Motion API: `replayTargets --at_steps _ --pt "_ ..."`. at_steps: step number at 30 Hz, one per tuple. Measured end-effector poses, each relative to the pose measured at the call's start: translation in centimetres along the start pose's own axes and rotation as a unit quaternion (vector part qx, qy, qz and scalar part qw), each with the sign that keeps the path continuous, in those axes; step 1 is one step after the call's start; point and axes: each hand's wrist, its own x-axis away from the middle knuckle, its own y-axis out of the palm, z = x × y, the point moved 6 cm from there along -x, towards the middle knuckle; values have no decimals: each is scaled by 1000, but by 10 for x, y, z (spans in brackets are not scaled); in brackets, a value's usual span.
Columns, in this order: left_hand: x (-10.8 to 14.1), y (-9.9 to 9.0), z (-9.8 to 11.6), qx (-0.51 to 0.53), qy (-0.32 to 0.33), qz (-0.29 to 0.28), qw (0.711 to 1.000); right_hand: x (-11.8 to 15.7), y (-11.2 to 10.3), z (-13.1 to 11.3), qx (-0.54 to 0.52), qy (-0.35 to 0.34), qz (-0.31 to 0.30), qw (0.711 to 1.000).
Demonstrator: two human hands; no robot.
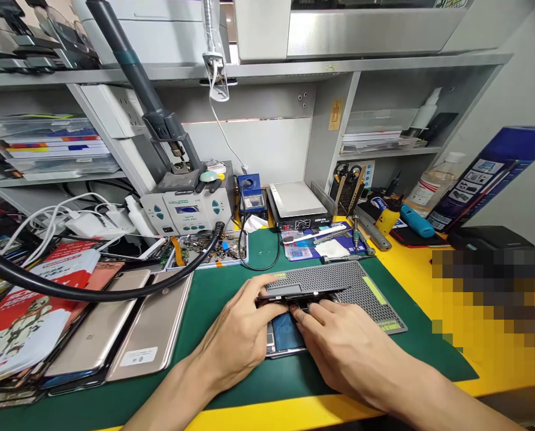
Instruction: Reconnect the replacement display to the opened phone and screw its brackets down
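An opened phone [289, 333] lies on a perforated grey pad [361, 284], with a dark blue surface and a silvery edge strip showing inside. Its dark, thin panel [305, 292] is raised and tilted at the far side. My left hand [240, 323] pinches the panel's left end between thumb and fingers. Into the gap below the panel reaches my right hand [345, 338], fingers bent and pressed together at the phone's inside. Whatever its fingertips touch or hold is hidden by the hand and the panel.
Several phones [153, 323] lie stacked at the left under a thick black hose [114, 294]. A tray of small parts [211, 250] and a soldering station [189, 209] stand behind. Screwdrivers [354, 233] and a heating plate [298, 200] are at the back right.
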Motion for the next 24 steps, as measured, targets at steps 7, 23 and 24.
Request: replayTargets --at_steps 7,23,24 --pt "0 4 -3 9 5 -17 1000 3 4 1 -22 9 -3 1000" --pt "-4 4 -3 37 -38 -34 998 12 8 5 -70 28 10 997" --pt "-4 4 -3 38 -39 -35 998 12 8 5 -71 29 14 997"
